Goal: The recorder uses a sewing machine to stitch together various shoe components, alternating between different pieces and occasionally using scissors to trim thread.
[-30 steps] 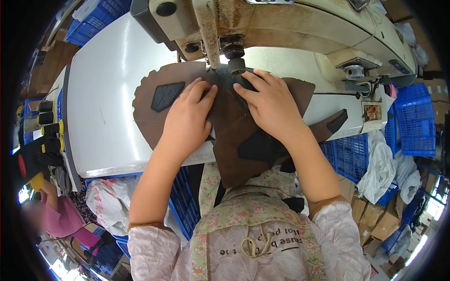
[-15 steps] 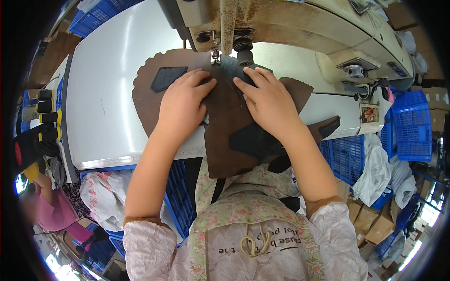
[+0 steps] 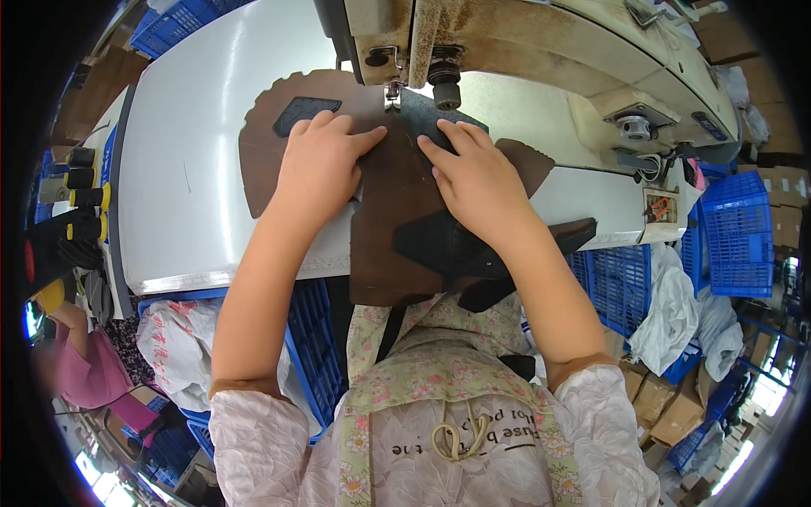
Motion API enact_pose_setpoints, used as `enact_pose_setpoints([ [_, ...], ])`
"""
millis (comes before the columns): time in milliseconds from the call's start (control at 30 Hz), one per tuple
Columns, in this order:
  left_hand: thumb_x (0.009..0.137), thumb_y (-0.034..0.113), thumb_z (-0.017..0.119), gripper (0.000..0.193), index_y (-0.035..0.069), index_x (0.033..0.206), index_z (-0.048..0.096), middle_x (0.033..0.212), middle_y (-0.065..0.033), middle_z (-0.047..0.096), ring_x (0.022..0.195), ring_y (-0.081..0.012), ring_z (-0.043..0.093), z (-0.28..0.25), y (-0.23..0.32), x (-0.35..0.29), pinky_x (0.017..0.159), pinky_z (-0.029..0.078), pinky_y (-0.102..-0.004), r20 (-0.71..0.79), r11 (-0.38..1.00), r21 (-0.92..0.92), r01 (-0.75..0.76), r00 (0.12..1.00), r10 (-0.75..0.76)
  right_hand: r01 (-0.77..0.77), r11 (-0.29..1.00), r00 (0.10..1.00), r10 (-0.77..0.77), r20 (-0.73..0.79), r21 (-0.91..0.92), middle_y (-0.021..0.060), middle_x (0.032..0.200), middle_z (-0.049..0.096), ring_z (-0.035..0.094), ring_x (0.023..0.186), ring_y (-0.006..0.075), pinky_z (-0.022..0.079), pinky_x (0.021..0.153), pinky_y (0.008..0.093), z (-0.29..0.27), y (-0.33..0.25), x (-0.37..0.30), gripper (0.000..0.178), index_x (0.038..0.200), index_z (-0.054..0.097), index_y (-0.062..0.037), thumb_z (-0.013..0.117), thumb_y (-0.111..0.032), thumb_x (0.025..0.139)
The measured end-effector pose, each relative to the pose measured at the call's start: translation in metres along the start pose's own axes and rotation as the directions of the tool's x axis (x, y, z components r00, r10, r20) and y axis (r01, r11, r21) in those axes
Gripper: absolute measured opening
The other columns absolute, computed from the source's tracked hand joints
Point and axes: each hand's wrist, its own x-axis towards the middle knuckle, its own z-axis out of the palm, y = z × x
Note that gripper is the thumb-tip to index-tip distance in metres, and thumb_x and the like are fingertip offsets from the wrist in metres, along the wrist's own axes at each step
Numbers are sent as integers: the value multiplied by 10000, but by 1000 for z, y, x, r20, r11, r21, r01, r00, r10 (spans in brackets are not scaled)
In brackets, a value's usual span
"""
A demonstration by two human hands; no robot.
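A large brown leather-like piece point(image 3: 393, 194) with dark patches lies on the white sewing table, its near end hanging over the front edge. My left hand point(image 3: 323, 160) rests on its left part, beside a dark patch point(image 3: 307, 112), fingers laid out on the material. On the right, my right hand point(image 3: 480, 173) lies flat with fingertips near a black panel point(image 3: 422, 117). The sewing machine's presser foot point(image 3: 393, 95) stands over the piece between and beyond my hands, next to a dark roller point(image 3: 445, 89). Both palms are hidden from above.
The machine's stained arm point(image 3: 549, 55) spans the far right. Thread spools point(image 3: 82, 177) stand at the left. Blue crates point(image 3: 739, 228) and white plastic bags point(image 3: 663, 313) sit right of the table point(image 3: 186, 169). Another person in pink point(image 3: 93, 367) is at lower left.
The brown piece has shifted away from me under the presser foot and slightly left, its far edge now higher. My left hand has moved a little away with it; the right hand stays nearly in place.
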Motion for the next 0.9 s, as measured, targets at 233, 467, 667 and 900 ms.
enact_pose_setpoints([
  [233, 713, -35, 586, 556, 167, 1221, 684, 843, -87, 661, 930, -260, 596, -2, -15, 2, 839, 442, -376, 60, 1000, -22, 23, 998, -21, 3, 1000, 1000, -3, 2, 6, 161, 1340, 556, 504, 1252, 349, 459, 1017, 423, 3, -7, 3, 377, 1245, 642, -104, 633, -143, 870],
  [467, 851, 142, 635, 381, 118, 1231, 655, 905, -142, 689, 850, -336, 634, 0, -3, -5, 856, 446, -417, 93, 954, -225, 197, 979, -180, 26, 999, 999, -26, 21, 33, 206, 1317, 562, 505, 1257, 374, 494, 985, 441, 0, -12, 2, 342, 1197, 641, -26, 612, -132, 873],
  [667, 864, 204, 657, 413, 132, 1270, 635, 883, -150, 669, 887, -325, 615, 4, -1, -10, 872, 420, -427, 15, 975, -174, 139, 990, -139, 60, 998, 997, -61, 43, 15, 219, 1317, 556, 502, 1265, 375, 510, 965, 436, 2, -15, 0, 351, 1201, 633, -15, 606, -106, 862],
  [900, 883, 216, 640, 410, 186, 1292, 633, 899, -134, 661, 929, -308, 599, 1, -10, -5, 902, 395, -427, 75, 976, -126, 178, 983, -170, 20, 1000, 1000, -20, 6, -3, 192, 1310, 569, 521, 1242, 352, 491, 978, 427, 11, -24, 3, 349, 1197, 649, -50, 648, -122, 856],
])
